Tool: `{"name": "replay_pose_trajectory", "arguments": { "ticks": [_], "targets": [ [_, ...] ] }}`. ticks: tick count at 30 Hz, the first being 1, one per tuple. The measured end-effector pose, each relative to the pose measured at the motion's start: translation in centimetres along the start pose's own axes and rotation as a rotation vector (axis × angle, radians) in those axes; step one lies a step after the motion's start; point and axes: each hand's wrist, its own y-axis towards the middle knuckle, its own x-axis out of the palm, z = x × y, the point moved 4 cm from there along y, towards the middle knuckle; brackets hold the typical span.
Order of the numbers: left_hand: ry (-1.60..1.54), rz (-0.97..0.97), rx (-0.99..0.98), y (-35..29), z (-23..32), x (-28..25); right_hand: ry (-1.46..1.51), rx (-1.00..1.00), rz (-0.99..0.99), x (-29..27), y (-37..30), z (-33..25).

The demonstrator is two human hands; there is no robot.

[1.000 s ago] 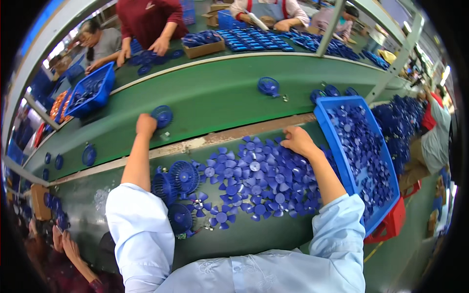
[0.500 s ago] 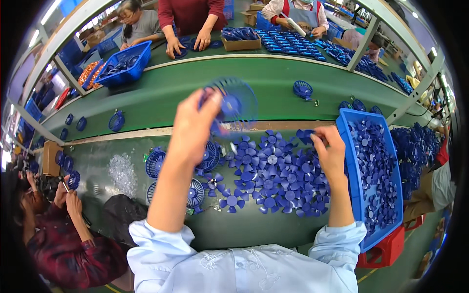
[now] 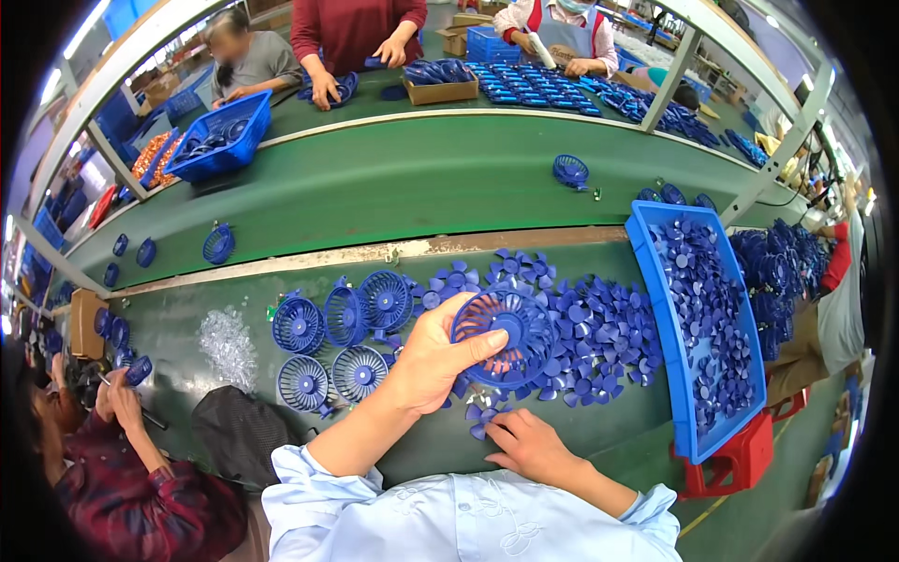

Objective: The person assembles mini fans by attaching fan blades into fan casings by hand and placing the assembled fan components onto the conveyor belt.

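Left hand (image 3: 426, 375) grips round blue fan housing (image 3: 517, 339) by its rim, no long axis; it lies far-left of right hand (image 3: 536, 450), whose curled fingers adjoin a blue fan blade (image 3: 480, 414); grip: cannot tell.

Green belt (image 3: 393, 201) open mid-stretch, passable. On the bench: fan housings (image 3: 359, 373) block left, blade pile (image 3: 604, 342) centre-right, blue tray (image 3: 669, 337) walls off right.

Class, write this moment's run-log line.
left hand: holds blue fan cage; right hand: beside fan blade; nearby: blade pile, blue tray
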Motion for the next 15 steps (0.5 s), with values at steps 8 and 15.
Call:
{"name": "replay_pose_trajectory", "arguments": {
  "ticks": [8,15],
  "targets": [
    [-0.029,0.074,0.034,0.2,0.3,-1.6,-0.100,0.107,-0.080,0.8,1.9,-0.4],
    [-0.002,0.152,0.088,0.9,1.1,-2.8,0.195,0.188,0.002,1.6,1.9,2.1]
  ]
}}
